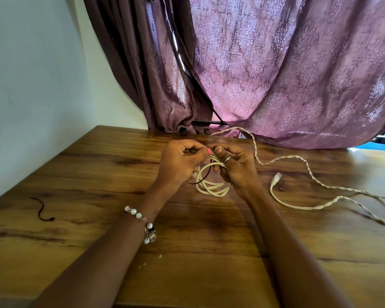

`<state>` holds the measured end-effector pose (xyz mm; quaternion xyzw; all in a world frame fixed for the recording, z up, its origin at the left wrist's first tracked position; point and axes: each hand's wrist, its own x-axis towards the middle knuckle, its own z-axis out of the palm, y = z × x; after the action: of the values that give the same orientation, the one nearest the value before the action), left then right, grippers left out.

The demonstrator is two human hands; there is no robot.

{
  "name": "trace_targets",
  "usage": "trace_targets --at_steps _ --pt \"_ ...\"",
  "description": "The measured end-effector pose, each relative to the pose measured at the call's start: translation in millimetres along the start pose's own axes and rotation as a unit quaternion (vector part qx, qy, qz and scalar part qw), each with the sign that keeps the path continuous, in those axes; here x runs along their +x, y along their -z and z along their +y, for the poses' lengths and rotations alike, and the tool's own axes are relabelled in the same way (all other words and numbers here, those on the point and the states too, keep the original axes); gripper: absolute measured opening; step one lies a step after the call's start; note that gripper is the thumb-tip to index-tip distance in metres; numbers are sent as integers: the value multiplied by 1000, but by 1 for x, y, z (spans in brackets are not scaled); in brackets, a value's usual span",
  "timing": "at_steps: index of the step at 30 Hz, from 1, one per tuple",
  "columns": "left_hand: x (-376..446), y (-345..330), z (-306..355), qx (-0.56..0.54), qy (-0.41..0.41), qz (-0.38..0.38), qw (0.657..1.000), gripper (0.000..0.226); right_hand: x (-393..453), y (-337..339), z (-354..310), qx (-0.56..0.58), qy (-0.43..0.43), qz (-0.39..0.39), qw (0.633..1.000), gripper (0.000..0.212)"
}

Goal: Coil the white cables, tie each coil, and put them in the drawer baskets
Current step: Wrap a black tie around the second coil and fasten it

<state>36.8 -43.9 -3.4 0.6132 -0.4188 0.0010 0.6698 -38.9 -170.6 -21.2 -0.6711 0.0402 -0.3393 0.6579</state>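
One white coil [211, 185] made, held just above the table [98, 174]. Left hand [178, 165] and right hand [236, 167] both pinching a dark tie [200, 181] around it. Second cable [298, 165] loose. No drawer seen.

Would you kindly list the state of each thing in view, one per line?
Coiled white cable: looped, held by both hands.
Dark tie: at the coil, not visibly knotted.
Twisted white cable: loose, uncoiled on the table.
Spare dark tie: lying untouched.
Left hand: gripping.
Right hand: gripping.
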Motion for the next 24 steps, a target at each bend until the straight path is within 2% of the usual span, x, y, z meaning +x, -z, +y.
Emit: trace_targets --at_steps 14,19,24 --pt "2 2 -1 12 -2 -16 1000 3 -1 2 -1 31 15 3 999 17" --pt "2 2 1 3 0 -24 1000 5 -2 0 -3 23 6 -8 1000 9" --pt "2 3 1 -5 9 -22 1000 3 -5 -2 -7 4 3 -16 1000 14"
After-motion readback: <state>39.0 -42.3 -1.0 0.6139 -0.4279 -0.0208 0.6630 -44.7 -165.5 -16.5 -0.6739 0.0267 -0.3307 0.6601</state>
